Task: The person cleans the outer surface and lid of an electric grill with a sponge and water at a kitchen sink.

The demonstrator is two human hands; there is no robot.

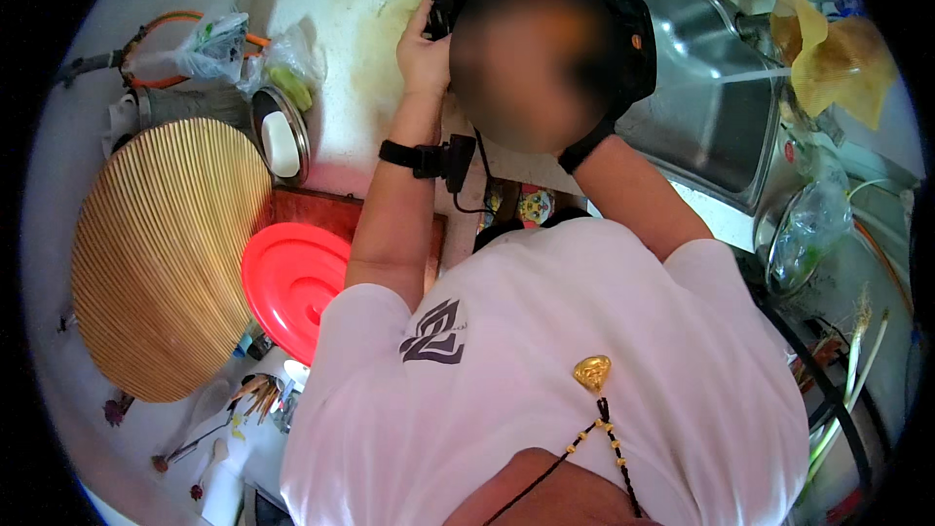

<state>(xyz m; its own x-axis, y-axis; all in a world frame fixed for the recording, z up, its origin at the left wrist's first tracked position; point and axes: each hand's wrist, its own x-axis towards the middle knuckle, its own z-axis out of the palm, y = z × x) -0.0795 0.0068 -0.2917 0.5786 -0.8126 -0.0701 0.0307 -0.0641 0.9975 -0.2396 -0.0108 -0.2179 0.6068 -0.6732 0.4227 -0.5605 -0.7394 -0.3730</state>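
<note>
A large, rounded black object [637,80] is in front of my chest; its middle is blurred, so I cannot tell exactly what it is. The fingers of my left hand [426,55] close around a black part at its left edge. A black strap with a small boxy device [453,161] and a cord is on my left wrist. My right forearm reaches behind the object from the right, with a black band [586,152] at the wrist. The right hand itself is hidden. Under my arms lies a white countertop [343,29] with brownish stains.
To the right is a stainless steel sink [719,124], with a yellowish cloth-like sheet [840,58] beyond it. Left stand a round ribbed stalk tray [172,256], a red plastic lid [296,285] and plastic bags [219,47]. Spring onions [851,387] lie at lower right.
</note>
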